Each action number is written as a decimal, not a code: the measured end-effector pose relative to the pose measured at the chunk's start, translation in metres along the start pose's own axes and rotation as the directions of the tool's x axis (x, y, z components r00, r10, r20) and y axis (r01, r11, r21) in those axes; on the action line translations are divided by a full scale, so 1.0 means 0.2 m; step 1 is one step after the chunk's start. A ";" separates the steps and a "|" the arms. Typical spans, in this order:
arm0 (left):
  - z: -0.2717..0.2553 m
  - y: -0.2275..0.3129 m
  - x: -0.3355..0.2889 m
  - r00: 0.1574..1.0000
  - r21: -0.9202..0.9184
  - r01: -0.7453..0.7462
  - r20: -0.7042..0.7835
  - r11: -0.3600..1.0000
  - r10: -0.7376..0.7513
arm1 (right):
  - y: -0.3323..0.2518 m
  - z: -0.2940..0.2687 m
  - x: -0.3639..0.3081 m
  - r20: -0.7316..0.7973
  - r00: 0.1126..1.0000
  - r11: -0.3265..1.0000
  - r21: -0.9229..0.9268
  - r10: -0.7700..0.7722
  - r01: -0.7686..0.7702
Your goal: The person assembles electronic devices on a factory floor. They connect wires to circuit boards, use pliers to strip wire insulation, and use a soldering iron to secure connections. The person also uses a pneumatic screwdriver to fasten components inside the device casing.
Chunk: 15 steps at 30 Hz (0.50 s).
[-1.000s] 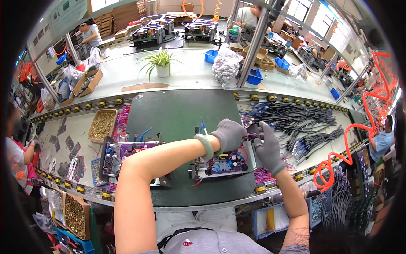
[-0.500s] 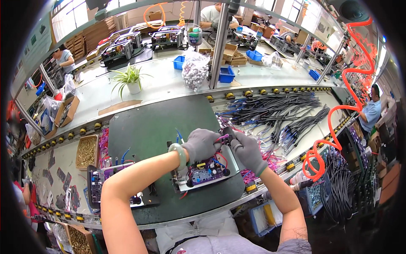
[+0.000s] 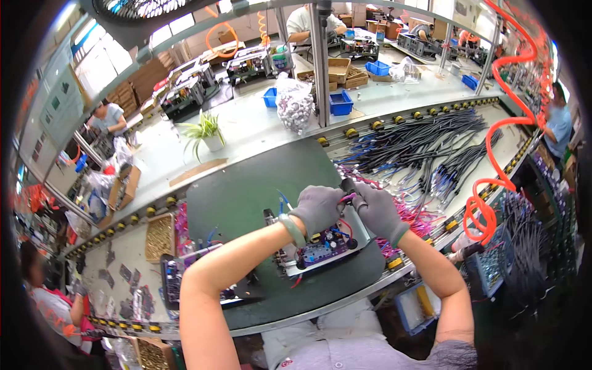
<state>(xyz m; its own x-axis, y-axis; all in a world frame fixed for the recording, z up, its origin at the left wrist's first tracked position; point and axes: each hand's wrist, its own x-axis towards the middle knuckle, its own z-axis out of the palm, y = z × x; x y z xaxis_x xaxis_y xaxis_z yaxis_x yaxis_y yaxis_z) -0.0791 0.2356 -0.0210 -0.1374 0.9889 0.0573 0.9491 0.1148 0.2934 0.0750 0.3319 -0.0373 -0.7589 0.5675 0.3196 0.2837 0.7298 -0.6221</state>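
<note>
In grey gloves, both my hands meet over the far right corner of a metal chassis with a purple circuit board [image 3: 330, 242]. My left hand [image 3: 317, 208] is closed, its fingertips pinching a purple wire [image 3: 347, 198]. Close against it, my right hand [image 3: 380, 214] is closed round a small black part [image 3: 349, 185], whose exact kind I cannot make out. A red wire and blue wires rise from the board. To the left, partly behind my left forearm, lies a second chassis [image 3: 172, 280]. Both units rest on a dark green mat [image 3: 246, 176].
Black cables [image 3: 413, 145] and pink wires [image 3: 425, 229] lie right of the mat. A box of brass-coloured small parts [image 3: 160, 239] stands left. A coiled orange air hose [image 3: 484, 209] hangs at right. Beyond the roller rail are a potted plant [image 3: 213, 140] and blue bins [image 3: 340, 103].
The whole view has shifted and tilted, so the bench appears farther right. My hands stay together at the same corner of the chassis, still on the wire and the black part.
</note>
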 end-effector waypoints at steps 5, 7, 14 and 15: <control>0.02 -0.06 -0.07 0.991 -0.013 0.008 -0.131 1.000 -0.009 | 0.04 0.02 0.04 0.045 0.999 0.999 -0.044 -0.015 0.017; 0.08 -0.07 -0.06 0.986 -0.063 -0.011 -0.164 0.998 0.000 | 0.04 0.03 0.02 0.002 1.000 0.999 -0.036 -0.010 0.010; 0.05 -0.02 0.00 0.997 -0.063 0.067 -0.024 0.996 -0.069 | 0.06 0.03 0.02 -0.011 0.999 0.999 0.000 -0.039 0.039; 0.04 -0.02 -0.03 0.998 -0.058 0.023 -0.063 0.998 -0.027 | 0.08 0.04 0.01 0.010 0.999 0.999 0.022 -0.032 0.032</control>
<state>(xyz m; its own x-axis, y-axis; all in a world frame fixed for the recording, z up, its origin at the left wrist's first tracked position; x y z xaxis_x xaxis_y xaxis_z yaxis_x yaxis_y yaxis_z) -0.0796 0.2310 -0.0307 -0.1802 0.9775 0.1096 0.9277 0.1319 0.3492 0.0733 0.3406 -0.0523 -0.7730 0.5403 0.3323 0.2467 0.7387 -0.6273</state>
